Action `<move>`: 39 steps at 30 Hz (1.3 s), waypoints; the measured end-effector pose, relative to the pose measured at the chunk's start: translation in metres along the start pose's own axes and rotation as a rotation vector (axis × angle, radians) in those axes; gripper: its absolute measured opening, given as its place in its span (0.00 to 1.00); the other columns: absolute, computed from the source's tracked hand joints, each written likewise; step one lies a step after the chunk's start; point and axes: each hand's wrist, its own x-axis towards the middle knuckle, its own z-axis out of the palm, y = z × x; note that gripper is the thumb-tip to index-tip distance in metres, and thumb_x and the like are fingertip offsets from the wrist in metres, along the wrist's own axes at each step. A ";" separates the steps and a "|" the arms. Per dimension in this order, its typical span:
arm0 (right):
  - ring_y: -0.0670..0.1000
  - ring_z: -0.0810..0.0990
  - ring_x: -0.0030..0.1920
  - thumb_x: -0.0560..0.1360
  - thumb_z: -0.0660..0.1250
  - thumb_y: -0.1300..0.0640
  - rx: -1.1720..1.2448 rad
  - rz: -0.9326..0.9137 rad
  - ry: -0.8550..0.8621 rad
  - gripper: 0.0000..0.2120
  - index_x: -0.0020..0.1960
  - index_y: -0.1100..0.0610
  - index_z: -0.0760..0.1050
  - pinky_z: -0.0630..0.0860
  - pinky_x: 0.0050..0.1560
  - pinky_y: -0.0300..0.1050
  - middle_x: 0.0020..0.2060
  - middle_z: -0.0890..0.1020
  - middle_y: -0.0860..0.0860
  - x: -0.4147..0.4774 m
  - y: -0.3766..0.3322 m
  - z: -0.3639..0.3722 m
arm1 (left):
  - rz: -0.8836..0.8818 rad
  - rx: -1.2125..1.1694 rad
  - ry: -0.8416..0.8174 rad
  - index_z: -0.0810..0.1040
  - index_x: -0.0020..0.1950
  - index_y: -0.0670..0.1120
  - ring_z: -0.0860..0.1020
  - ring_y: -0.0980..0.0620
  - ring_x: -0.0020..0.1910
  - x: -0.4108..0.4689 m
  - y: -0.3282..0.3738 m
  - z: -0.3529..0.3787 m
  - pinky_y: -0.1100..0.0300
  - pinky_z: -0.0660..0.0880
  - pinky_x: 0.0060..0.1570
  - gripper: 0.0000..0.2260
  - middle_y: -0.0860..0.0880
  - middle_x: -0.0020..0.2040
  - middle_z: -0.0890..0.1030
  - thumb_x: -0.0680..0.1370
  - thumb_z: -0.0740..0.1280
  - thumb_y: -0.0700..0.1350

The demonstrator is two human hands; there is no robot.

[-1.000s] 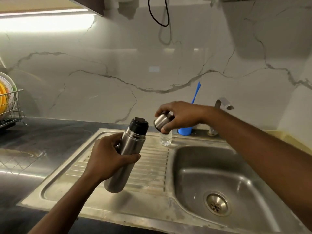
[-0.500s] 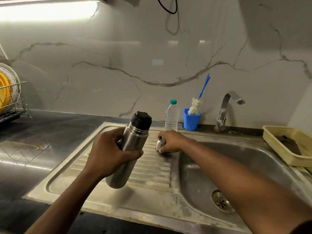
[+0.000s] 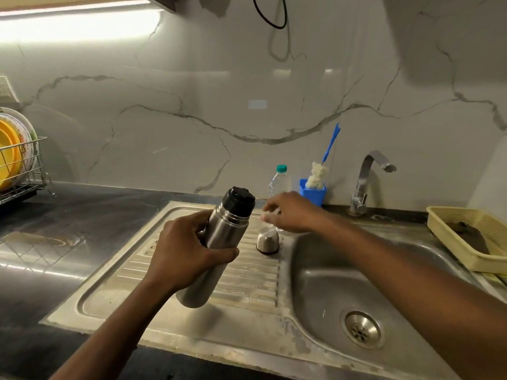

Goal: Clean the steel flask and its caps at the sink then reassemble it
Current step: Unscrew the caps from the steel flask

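A: Your left hand [image 3: 186, 248] is gripping the steel flask [image 3: 219, 237], tilted over the drainboard [image 3: 247, 281].
B: My right?
A: Your right hand [image 3: 288, 212] is hovering, fingers released, just above the steel cap [image 3: 267, 242] standing on the drainboard.

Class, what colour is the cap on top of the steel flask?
Black. The cap on the flask shows best in the head view, the only one.

A clear water bottle [image 3: 279, 182] with a green cap is standing against the marbled wall, just beside a blue holder [image 3: 313, 195] carrying a white brush [image 3: 317, 176]. A wire dish rack [image 3: 38, 161] is sitting far left on the dark tabletop [image 3: 76, 212], holding yellow plates [image 3: 9, 152]. A pale yellow basket [image 3: 450, 238] is lying at the right.
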 end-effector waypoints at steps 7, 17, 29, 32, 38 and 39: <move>0.50 0.87 0.36 0.80 0.62 0.33 0.361 -0.105 0.009 0.27 0.55 0.57 0.82 0.84 0.37 0.43 0.42 0.87 0.53 -0.056 -0.070 -0.084 | 0.006 0.032 0.020 0.83 0.58 0.60 0.82 0.62 0.40 -0.001 0.016 0.015 0.54 0.83 0.45 0.28 0.62 0.43 0.85 0.59 0.80 0.64; 0.45 0.85 0.36 0.74 0.72 0.32 -0.003 -0.259 0.045 0.24 0.49 0.54 0.86 0.78 0.37 0.38 0.37 0.86 0.47 -0.061 -0.079 -0.088 | 0.048 0.038 0.008 0.79 0.49 0.65 0.82 0.60 0.37 0.000 0.030 0.024 0.58 0.82 0.40 0.21 0.61 0.39 0.84 0.60 0.82 0.60; 0.43 0.79 0.63 0.75 0.78 0.51 0.011 -0.461 -0.301 0.28 0.73 0.47 0.74 0.77 0.58 0.33 0.67 0.79 0.43 -0.059 -0.081 -0.124 | 0.041 -0.115 -0.038 0.78 0.49 0.65 0.83 0.66 0.45 -0.003 0.036 0.026 0.74 0.77 0.39 0.21 0.64 0.43 0.84 0.63 0.84 0.54; 0.45 0.85 0.49 0.74 0.70 0.31 -0.167 -0.293 -0.195 0.29 0.67 0.48 0.78 0.81 0.52 0.42 0.57 0.85 0.45 -0.058 -0.091 -0.122 | 0.040 -0.115 -0.037 0.77 0.54 0.64 0.83 0.67 0.43 -0.003 0.038 0.028 0.75 0.76 0.38 0.24 0.67 0.44 0.81 0.64 0.85 0.54; 0.48 0.87 0.42 0.75 0.76 0.41 -0.141 -0.342 -0.244 0.17 0.57 0.51 0.81 0.85 0.46 0.48 0.45 0.86 0.48 -0.053 -0.090 -0.124 | 0.037 -0.102 -0.054 0.79 0.57 0.61 0.84 0.62 0.44 -0.001 0.034 0.028 0.73 0.78 0.40 0.26 0.65 0.46 0.83 0.63 0.84 0.56; 0.49 0.87 0.47 0.74 0.78 0.46 -0.115 -0.371 -0.272 0.16 0.59 0.48 0.80 0.85 0.50 0.50 0.50 0.86 0.47 -0.053 -0.088 -0.125 | 0.036 -0.098 -0.060 0.79 0.57 0.61 0.84 0.63 0.44 -0.001 0.033 0.028 0.73 0.78 0.40 0.26 0.66 0.46 0.83 0.63 0.84 0.56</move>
